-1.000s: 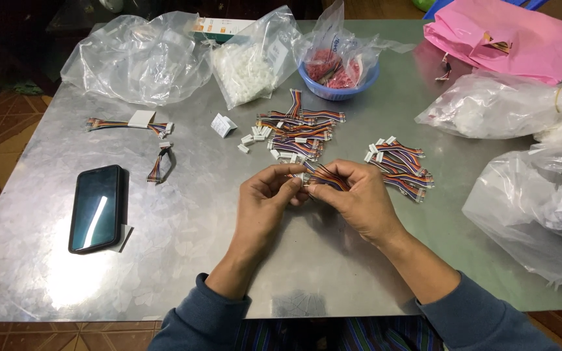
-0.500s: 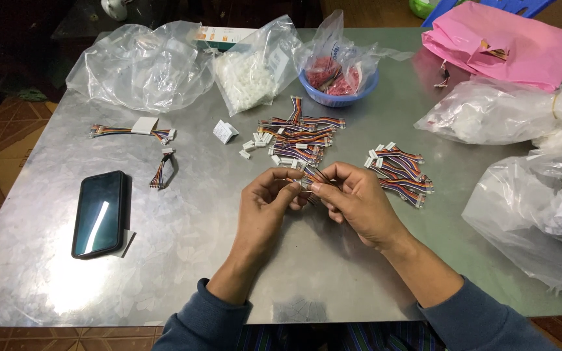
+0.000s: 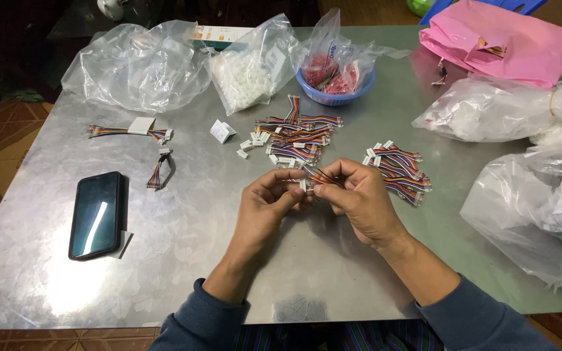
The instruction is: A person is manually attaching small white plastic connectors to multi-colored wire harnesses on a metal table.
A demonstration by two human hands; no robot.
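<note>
Both my hands meet over the middle of the metal table (image 3: pixel 183 260). My left hand (image 3: pixel 270 205) pinches a small white plastic connector (image 3: pixel 302 184). My right hand (image 3: pixel 356 198) grips the short multicoloured wire harness (image 3: pixel 325 177) that runs into that connector. Just beyond my hands lies a loose pile of similar wire harnesses with white connectors (image 3: pixel 296 138). A second pile of harnesses (image 3: pixel 399 168) lies right of my right hand.
A black phone (image 3: pixel 96 214) lies at the left. Two separate harnesses (image 3: pixel 128 131) sit behind it. Clear plastic bags (image 3: pixel 136 64) of white parts, a blue bowl (image 3: pixel 339 88), a pink bag (image 3: pixel 497 40) and more bags (image 3: pixel 533 201) line the back and right.
The view has shifted slightly. My hands stay together at the table's middle, fingers working the connector and wires; nothing was picked up or put down.
</note>
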